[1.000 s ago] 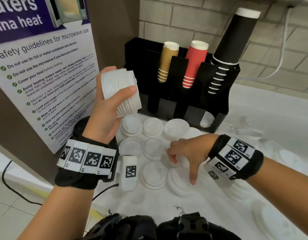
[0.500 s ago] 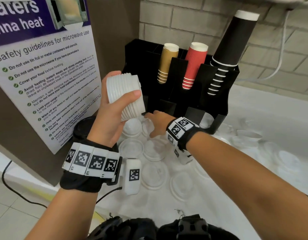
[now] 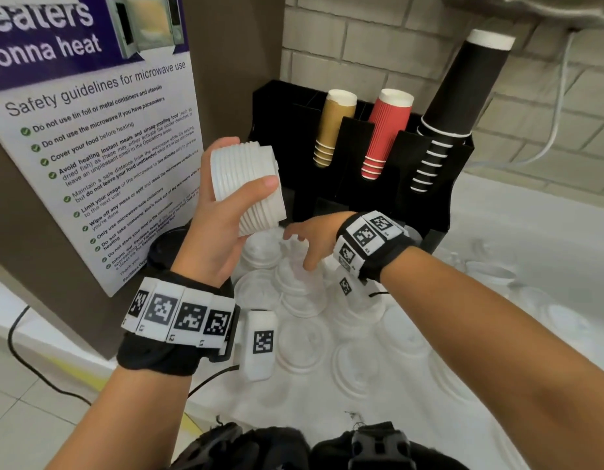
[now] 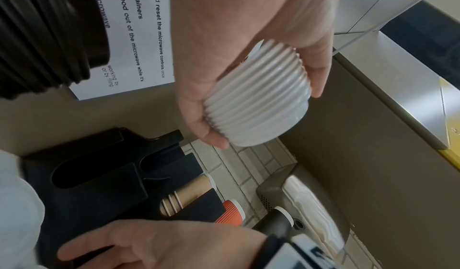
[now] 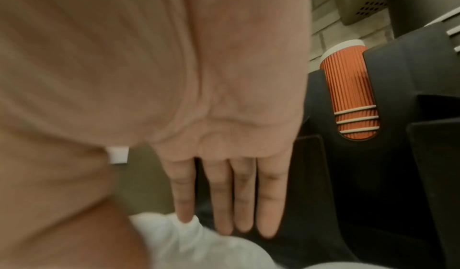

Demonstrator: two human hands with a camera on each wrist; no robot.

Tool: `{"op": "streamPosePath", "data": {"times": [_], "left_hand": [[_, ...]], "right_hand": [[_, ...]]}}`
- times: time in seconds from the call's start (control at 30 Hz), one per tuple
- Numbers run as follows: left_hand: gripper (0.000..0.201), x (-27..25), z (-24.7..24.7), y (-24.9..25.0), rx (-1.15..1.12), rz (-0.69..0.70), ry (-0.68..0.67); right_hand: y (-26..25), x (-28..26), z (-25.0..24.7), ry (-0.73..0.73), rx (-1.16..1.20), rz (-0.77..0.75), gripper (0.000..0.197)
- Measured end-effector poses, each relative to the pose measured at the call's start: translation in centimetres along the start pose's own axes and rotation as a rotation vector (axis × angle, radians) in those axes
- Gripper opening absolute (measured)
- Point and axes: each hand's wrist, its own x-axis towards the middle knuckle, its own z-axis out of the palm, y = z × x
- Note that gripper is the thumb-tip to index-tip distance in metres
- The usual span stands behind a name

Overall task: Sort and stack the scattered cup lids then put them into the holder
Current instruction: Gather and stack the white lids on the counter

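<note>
At centre-left, above the table (image 3: pixel 548 232), the stack of white lids (image 3: pixel 248 188) sits in the left hand (image 3: pixel 216 228). Grip: thumb across the front, fingers wrapped behind, stack tilted on its side, clear of the surface. Left wrist view confirms approx. a dozen nested rims, aligned.

Below and right of the stack, the right hand (image 3: pixel 314 239) reaches over the scattered lids (image 3: pixel 304 344), fingers straight and spread, holding nothing; in the right wrist view the fingertips (image 5: pixel 184 210) are at or touching a white lid, contact unclear due to blur. Loose lids cover the table w/ low contrast vs. the white surface.

Behind them stands the black holder (image 3: pixel 372 195), carrying the tan cups (image 3: pixel 334 127), red cups (image 3: pixel 385 134) and black cups (image 3: pixel 460 96). A microwave safety poster (image 3: pixel 90 147) hangs at left.

Risks, as judged:
- Tilted stack may fan out or shed the end lid if thumb pressure drops.
- Lids appear to differ in dia.; a wrong-size pick will not nest and could jam the stack.
- Clear/white lids on white table: a pick may lift two at once or miss.
- Reaching hand passes near the holder; a knock could upset the tall black cups.
</note>
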Motion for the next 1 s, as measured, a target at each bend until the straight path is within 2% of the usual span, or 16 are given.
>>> {"op": "streamPosePath", "data": {"times": [0.07,0.17,0.33,0.47,0.6,0.67,0.77,0.9,1.0], "left_hand": [[0.061,0.0,0.0,0.0,0.003,-0.001,-0.002],[0.062,0.0,-0.1,-0.1,0.004,-0.009,-0.001],[0.071,0.0,-0.3,-0.3,0.017,-0.013,0.005],[0.074,0.0,-0.4,-0.4,0.008,-0.022,0.006],[0.07,0.2,0.0,-1.0,0.029,-0.042,-0.015],[0.069,0.3,0.5,-1.4,0.052,-0.058,-0.03],[0.063,0.4,1.0,-2.5,0.066,-0.089,-0.039],[0.056,0.4,1.6,-3.8,0.029,-0.159,-0.074],[0.057,0.4,2.2,-4.4,0.032,-0.194,-0.114]], "right_hand": [[0.3,1.1,0.3,0.043,-0.093,0.028,0.068],[0.5,2.7,0.8,0.063,-0.107,0.041,0.063],[0.2,4.5,2.1,0.098,-0.137,0.037,0.078],[0.3,4.8,1.7,0.101,-0.143,0.04,0.08],[1.2,2.0,-0.1,0.303,-0.001,0.041,0.073],[1.9,-0.1,-0.9,0.354,0.137,0.006,0.067],[3.1,-3.4,-0.7,0.415,0.529,-0.103,0.057],[3.7,-7.4,2.1,0.572,1.045,-0.225,0.05],[3.6,-9.4,4.4,0.7,1.286,-0.341,0.054]]}}
